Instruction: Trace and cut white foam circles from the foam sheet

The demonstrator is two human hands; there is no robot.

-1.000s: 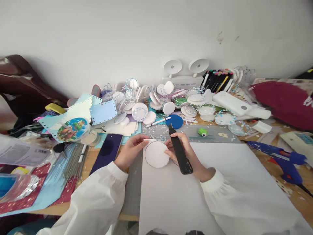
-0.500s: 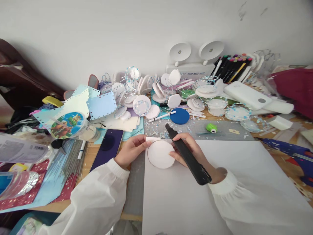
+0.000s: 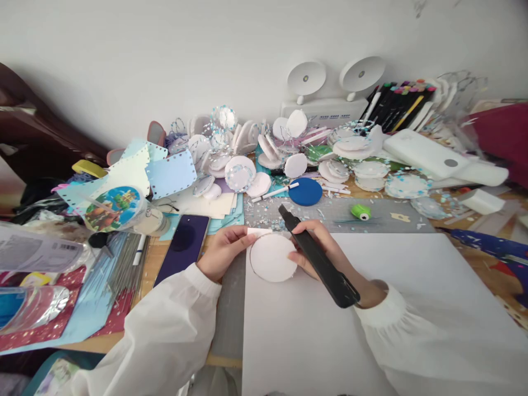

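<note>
A white disc [image 3: 273,257] with a dark line along its left edge lies at the upper left corner of a large white sheet [image 3: 313,341]. My left hand [image 3: 225,248] is closed at that corner, its thumb on top by the disc's edge and its other fingers partly hidden behind the paper. My right hand [image 3: 325,250] grips a black utility knife [image 3: 319,261], tilted with its narrow end pointing up and left. The right thumb touches the disc's right side. No bare blade can be made out.
A grey cutting mat [image 3: 338,212] lies under the sheet. Behind it are a blue disc [image 3: 305,191], a green toy [image 3: 361,212] and many white discs. A phone [image 3: 182,247] and a lidded cup [image 3: 119,209] stand left; a blue glue gun [image 3: 490,247] lies right.
The view has shifted slightly. Both hands keep nearly the same hold on the sheet corner and the knife, and the disc stays between them.
</note>
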